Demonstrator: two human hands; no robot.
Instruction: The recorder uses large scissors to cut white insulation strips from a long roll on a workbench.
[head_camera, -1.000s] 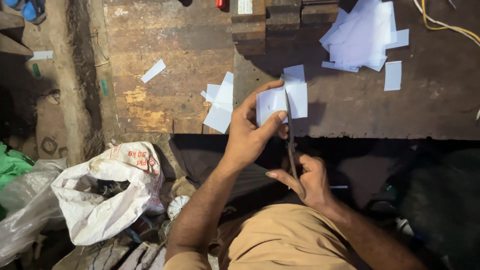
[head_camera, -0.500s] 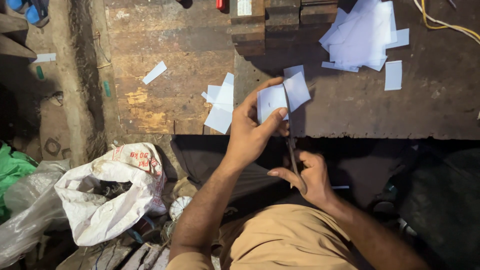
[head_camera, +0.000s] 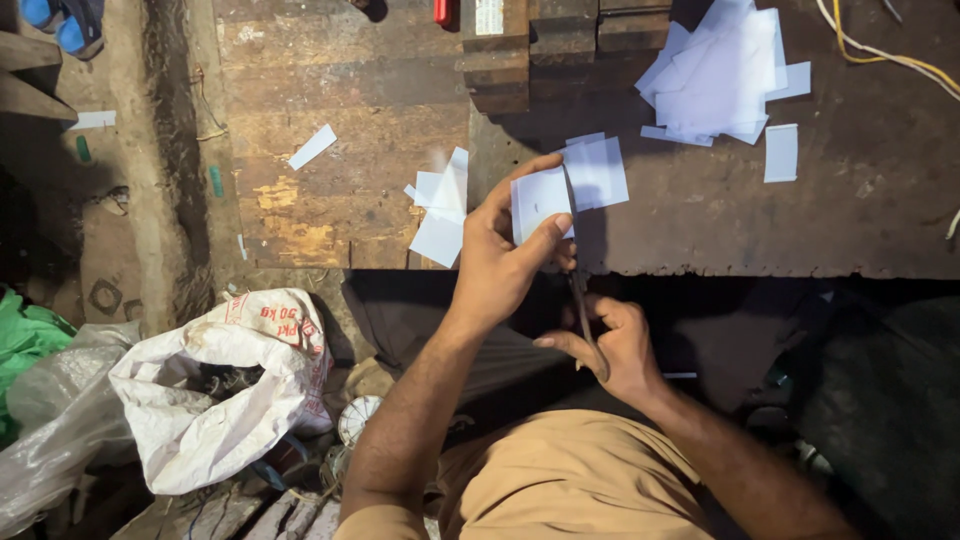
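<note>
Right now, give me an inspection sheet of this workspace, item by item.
Surface: a worn, dark wooden bench, scuffed and stained, with a paler plank area on its left.
Job's things: a white paper piece pinched in the left hand; scissors in the right hand, blades at the paper's edge.
Clutter: a paper stack, a loose offcut, small scraps and a stray strip.
Grippers: both hands closed on their things.
Cables: yellow and white wires at the far right corner.
Surroundings: a white woven sack lying open, clear plastic bags, wooden blocks.
</note>
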